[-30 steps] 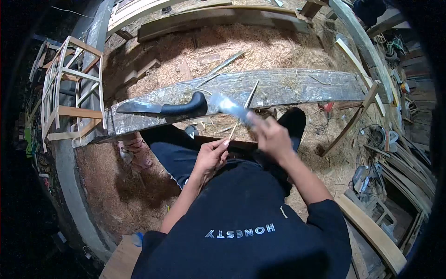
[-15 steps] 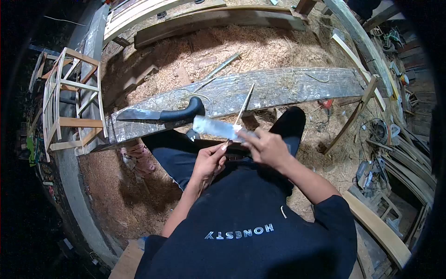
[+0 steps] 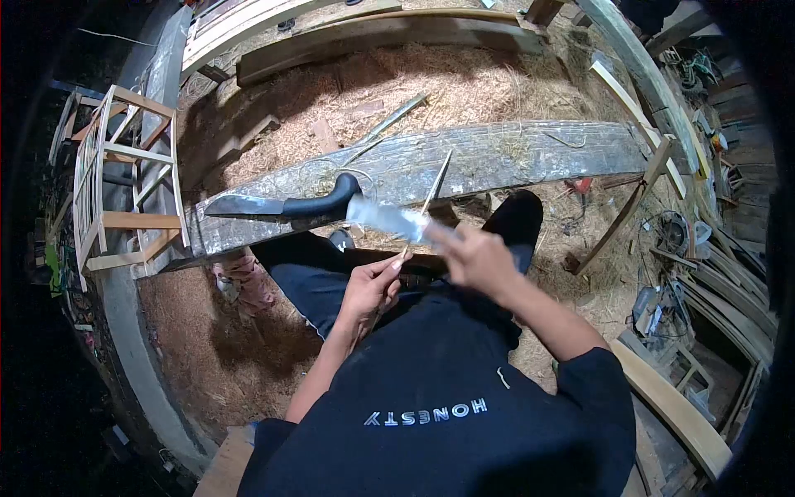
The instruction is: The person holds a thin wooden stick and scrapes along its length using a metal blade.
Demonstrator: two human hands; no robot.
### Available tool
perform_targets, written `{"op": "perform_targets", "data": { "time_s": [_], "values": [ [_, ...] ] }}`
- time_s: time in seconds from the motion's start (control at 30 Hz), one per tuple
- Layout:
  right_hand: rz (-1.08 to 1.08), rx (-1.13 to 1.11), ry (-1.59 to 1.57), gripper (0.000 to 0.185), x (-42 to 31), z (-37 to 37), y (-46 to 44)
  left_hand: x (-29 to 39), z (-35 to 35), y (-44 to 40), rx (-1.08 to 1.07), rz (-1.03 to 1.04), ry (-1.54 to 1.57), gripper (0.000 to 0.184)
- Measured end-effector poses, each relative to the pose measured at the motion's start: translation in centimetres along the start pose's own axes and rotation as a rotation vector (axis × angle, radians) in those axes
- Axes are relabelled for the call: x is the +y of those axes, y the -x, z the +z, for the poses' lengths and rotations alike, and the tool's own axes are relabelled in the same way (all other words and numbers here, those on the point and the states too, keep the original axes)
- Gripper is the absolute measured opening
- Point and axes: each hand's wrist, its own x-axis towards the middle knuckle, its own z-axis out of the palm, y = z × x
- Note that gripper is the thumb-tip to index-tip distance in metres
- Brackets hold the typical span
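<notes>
Between its thumb and fingertips, my left hand (image 3: pixel 373 290) pinches the near end of a thin wooden strip (image 3: pixel 436 180). The strip slants away up and right, its far part over the plank. My right hand (image 3: pixel 479 261) is closed around a knife whose broad pale blade (image 3: pixel 385 219) is smeared by motion. That blade crosses the strip just above my left fingers; whether it touches the wood I cannot tell. A large knife with a curved black handle (image 3: pixel 327 200) lies on the weathered plank (image 3: pixel 505 157), left of my hands.
A slatted wooden frame (image 3: pixel 132 178) stands at the plank's left end. Wood shavings (image 3: pixel 331 95) cover the ground. Long beams (image 3: pixel 389 41) lie beyond, and thin bent strips (image 3: pixel 729 306) are piled at the right. A pink cloth (image 3: pixel 244 282) lies beneath the plank.
The knife in my right hand has shifted slightly right and its blade is more blurred. My left hand keeps its pinch on the strip, almost in the same place.
</notes>
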Motion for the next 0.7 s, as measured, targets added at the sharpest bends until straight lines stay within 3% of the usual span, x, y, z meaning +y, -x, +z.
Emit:
{"op": "perform_targets", "data": {
  "time_s": [0.07, 0.2, 0.27, 0.43, 0.53, 0.7],
  "values": [
    [-0.049, 0.013, -0.026, 0.047, -0.7, -0.5, -0.5, 0.0, 0.1, -0.1, 0.043, -0.007, -0.049, 0.032],
    [0.143, 0.092, -0.016, 0.053, -0.1, 0.7, -1.0, -0.2, -0.5, -1.3, -0.003, 0.028, 0.022, 0.033],
    [-0.035, 0.097, -0.014, 0.052, -0.7, 0.7, -0.5, -0.3, -0.2, -0.5, -0.004, 0.01, -0.011, 0.032],
    [0.043, 0.11, 0.041, 0.055, -0.4, 1.2, -0.8, 0.1, 0.1, -1.1, 0.0, 0.039, -0.002, 0.032],
    [-0.096, 0.056, 0.033, 0.053, -1.7, 0.7, -0.2, -0.7, -0.4, -1.4, 0.022, 0.012, 0.019, 0.032],
    [0.047, 0.159, 0.057, 0.053, 0.5, 0.9, -1.6, 0.6, 0.3, -1.0, -0.002, 0.034, 0.027, 0.032]
  ]
}}
